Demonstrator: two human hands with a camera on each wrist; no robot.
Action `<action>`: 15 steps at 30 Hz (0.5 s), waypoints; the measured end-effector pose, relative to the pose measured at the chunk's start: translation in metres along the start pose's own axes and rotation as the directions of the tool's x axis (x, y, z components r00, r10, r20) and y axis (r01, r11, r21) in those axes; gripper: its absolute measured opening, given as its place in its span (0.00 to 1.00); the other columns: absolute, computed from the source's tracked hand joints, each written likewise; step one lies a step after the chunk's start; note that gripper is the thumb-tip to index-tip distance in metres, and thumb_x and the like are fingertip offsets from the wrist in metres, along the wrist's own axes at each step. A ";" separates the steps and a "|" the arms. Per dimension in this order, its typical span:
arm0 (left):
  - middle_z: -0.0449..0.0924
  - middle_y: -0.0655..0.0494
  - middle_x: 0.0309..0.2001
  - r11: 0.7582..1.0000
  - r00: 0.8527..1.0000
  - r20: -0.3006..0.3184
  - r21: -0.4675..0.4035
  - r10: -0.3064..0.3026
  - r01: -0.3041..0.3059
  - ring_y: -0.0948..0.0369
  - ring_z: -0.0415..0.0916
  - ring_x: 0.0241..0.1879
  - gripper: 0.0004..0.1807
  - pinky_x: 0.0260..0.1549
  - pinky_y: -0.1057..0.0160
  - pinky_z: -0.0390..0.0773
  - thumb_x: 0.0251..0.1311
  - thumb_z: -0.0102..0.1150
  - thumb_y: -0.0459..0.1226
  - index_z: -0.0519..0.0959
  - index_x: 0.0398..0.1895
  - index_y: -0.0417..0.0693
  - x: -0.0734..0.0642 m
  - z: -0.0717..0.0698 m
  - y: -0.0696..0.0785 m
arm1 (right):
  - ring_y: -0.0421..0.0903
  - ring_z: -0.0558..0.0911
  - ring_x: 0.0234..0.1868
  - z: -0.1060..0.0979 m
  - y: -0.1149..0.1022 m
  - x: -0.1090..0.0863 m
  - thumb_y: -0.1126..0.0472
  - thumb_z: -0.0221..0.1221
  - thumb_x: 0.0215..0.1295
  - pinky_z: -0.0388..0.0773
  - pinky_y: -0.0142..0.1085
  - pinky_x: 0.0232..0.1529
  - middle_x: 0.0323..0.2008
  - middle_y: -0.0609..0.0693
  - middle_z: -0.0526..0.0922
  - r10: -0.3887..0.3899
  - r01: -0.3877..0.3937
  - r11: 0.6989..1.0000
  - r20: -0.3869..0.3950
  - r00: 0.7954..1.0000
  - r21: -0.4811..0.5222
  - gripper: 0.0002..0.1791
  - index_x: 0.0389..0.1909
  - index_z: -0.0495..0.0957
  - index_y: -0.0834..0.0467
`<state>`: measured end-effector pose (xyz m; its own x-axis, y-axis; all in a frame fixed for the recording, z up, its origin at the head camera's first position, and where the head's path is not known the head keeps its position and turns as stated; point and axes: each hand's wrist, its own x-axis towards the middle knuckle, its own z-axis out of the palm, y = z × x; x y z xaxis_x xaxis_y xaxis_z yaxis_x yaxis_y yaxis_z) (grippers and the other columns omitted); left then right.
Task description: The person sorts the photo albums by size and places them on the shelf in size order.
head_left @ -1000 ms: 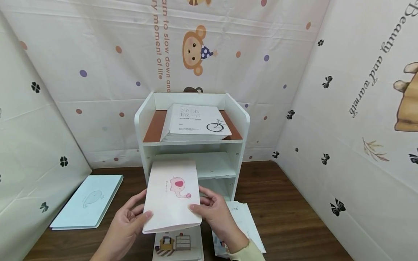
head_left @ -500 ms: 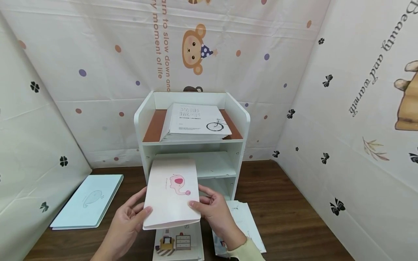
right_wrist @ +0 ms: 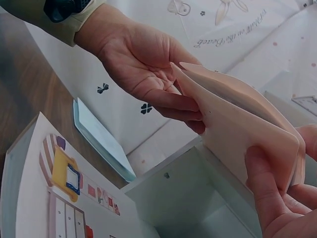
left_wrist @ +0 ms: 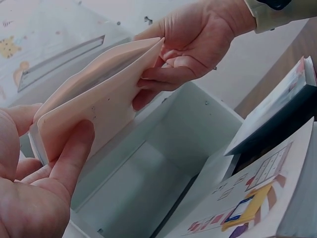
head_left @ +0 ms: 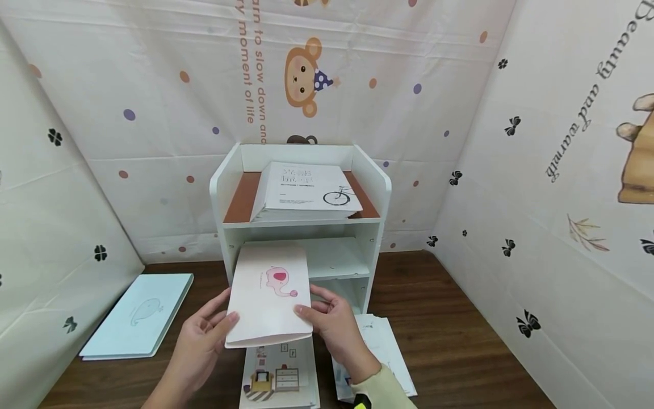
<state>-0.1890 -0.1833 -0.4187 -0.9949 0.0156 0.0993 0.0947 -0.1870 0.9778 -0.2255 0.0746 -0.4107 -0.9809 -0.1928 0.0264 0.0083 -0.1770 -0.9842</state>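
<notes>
While a pale blue notebook (head_left: pixel 138 315) lies far left, here's your left hand (head_left: pixel 196 343) pinching the elephant booklet (head_left: pixel 268 309) by its left edge, the booklet held up between both hands near the white shelf (head_left: pixel 306 223), your right hand (head_left: pixel 337 326) clamped on the opposite edge

From here, both hands on the booklet (head_left: pixel 271 318): left hand (head_left: pixel 201 341) pinching its left edge, right hand (head_left: pixel 339 326) its right edge, thumbs on top, fingers underneath. Forearms angle in from its near side. Left forearm (head_left: pixel 171 380) bare where visible; pale sleeve (head_left: pixel 385 392) at right wrist.
</notes>
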 end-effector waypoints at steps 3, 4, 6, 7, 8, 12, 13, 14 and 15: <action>0.89 0.63 0.47 1.000 1.000 -0.008 -0.006 0.006 -0.006 0.61 0.88 0.44 0.36 0.45 0.64 0.87 0.73 0.58 0.33 0.56 0.79 0.38 0.004 0.000 0.000 | 0.49 0.90 0.42 0.001 0.000 0.004 0.61 0.72 0.62 0.89 0.41 0.44 0.51 0.62 0.88 -0.004 0.004 1.000 -0.007 1.000 -0.005 0.38 0.72 0.69 0.62; 0.89 0.62 0.47 1.000 1.000 -0.012 -0.006 0.008 -0.008 0.61 0.88 0.44 0.36 0.45 0.64 0.87 0.73 0.58 0.33 0.56 0.79 0.38 0.006 -0.001 0.000 | 0.49 0.90 0.42 0.001 0.000 0.006 0.61 0.72 0.62 0.89 0.41 0.44 0.51 0.62 0.88 -0.005 0.005 1.000 -0.008 1.000 -0.007 0.38 0.72 0.69 0.62; 0.89 0.62 0.45 1.000 1.000 -0.021 -0.007 0.011 -0.011 0.62 0.88 0.43 0.35 0.44 0.65 0.87 0.73 0.58 0.33 0.56 0.79 0.38 0.008 -0.001 0.000 | 0.49 0.91 0.42 0.001 0.000 0.009 0.60 0.72 0.62 0.89 0.42 0.45 0.51 0.62 0.88 -0.014 0.014 1.000 -0.008 1.000 -0.017 0.38 0.72 0.69 0.63; 0.89 0.61 0.44 1.000 1.000 -0.026 -0.005 0.012 -0.012 0.62 0.88 0.42 0.36 0.44 0.65 0.87 0.73 0.58 0.34 0.56 0.79 0.37 0.010 -0.001 0.000 | 0.49 0.91 0.42 0.001 0.000 0.011 0.60 0.72 0.62 0.89 0.42 0.45 0.51 0.62 0.88 -0.019 0.019 1.000 -0.007 1.000 -0.020 0.38 0.72 0.69 0.63; 0.89 0.61 0.44 1.000 0.999 -0.030 -0.003 0.013 -0.013 0.63 0.88 0.42 0.36 0.44 0.66 0.87 0.73 0.58 0.34 0.56 0.79 0.37 0.011 -0.001 0.000 | 0.49 0.91 0.42 0.001 0.000 0.013 0.60 0.72 0.62 0.89 0.42 0.44 0.51 0.62 0.88 -0.022 0.022 0.999 -0.008 1.000 -0.025 0.38 0.71 0.69 0.63; 0.89 0.62 0.43 1.000 0.999 -0.052 0.005 0.012 -0.012 0.64 0.88 0.42 0.36 0.45 0.66 0.87 0.73 0.59 0.36 0.57 0.79 0.38 0.017 -0.002 0.000 | 0.48 0.91 0.41 0.002 0.000 0.019 0.57 0.72 0.63 0.89 0.41 0.43 0.51 0.61 0.88 -0.026 0.026 0.999 -0.016 1.000 -0.041 0.38 0.71 0.70 0.62; 0.89 0.63 0.43 1.000 0.998 -0.058 0.003 0.010 -0.010 0.64 0.88 0.43 0.36 0.45 0.66 0.87 0.73 0.59 0.36 0.57 0.79 0.38 0.018 -0.002 0.000 | 0.48 0.91 0.41 0.002 0.000 0.021 0.57 0.72 0.63 0.89 0.41 0.43 0.51 0.61 0.88 -0.025 0.025 0.999 -0.017 1.000 -0.042 0.38 0.71 0.70 0.62; 0.89 0.64 0.43 1.000 0.998 -0.066 0.002 0.009 -0.009 0.64 0.88 0.43 0.36 0.45 0.66 0.87 0.73 0.60 0.36 0.58 0.78 0.38 0.020 -0.002 0.000 | 0.48 0.91 0.41 0.002 0.000 0.022 0.56 0.72 0.62 0.89 0.40 0.43 0.51 0.61 0.88 -0.024 0.023 0.999 -0.020 0.999 -0.045 0.38 0.71 0.70 0.61; 0.89 0.65 0.43 1.000 0.997 -0.075 0.002 0.006 -0.006 0.64 0.88 0.43 0.36 0.45 0.66 0.87 0.73 0.60 0.36 0.58 0.78 0.39 0.022 -0.002 0.000 | 0.49 0.91 0.41 0.003 0.000 0.024 0.56 0.72 0.63 0.89 0.41 0.43 0.51 0.61 0.88 -0.026 0.025 0.999 -0.023 0.999 -0.045 0.38 0.71 0.70 0.61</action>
<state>-0.2110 -0.1847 -0.4165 -0.9940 -0.0592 0.0915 0.1010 -0.1847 0.9776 -0.2483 0.0675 -0.4098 -0.9849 -0.1662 0.0477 -0.0247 -0.1377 -0.9902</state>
